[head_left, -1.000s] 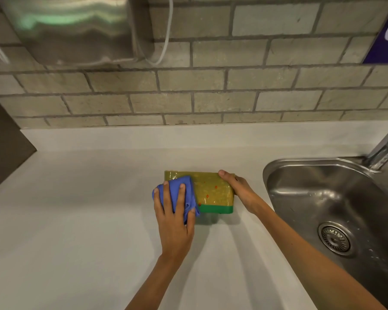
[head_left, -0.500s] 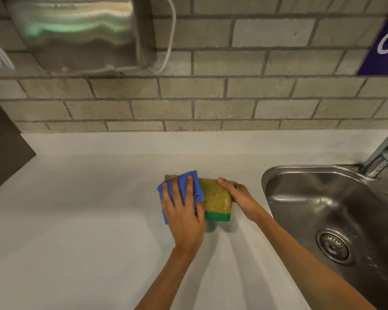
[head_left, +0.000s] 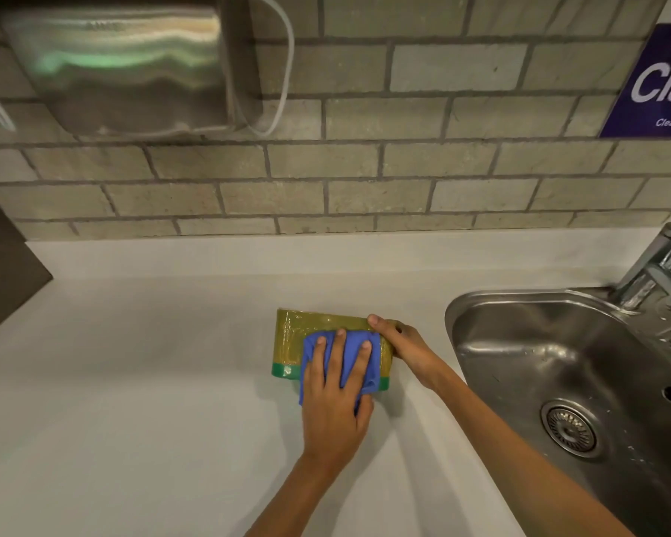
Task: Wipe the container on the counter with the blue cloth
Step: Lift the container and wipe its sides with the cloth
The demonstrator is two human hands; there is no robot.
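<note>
Left hand lies flat, fingers spread, pressing the blue cloth onto the container. Right hand grips the container's right end, steadying it on the counter beside the sink. Wiping is under way; the uncovered left portion likely needs the next pass.

The light is dim and warm, falling from above and behind the viewer. Soft double shadows of the forearms run across the pale table. The steel sink carries broad dull highlights, and the metal dispenser on the wall shows smeared greenish reflections (blurred, with no fine detail). Brick lines bow near the edges from the wide lens. The centre is fairly sharp.
</note>
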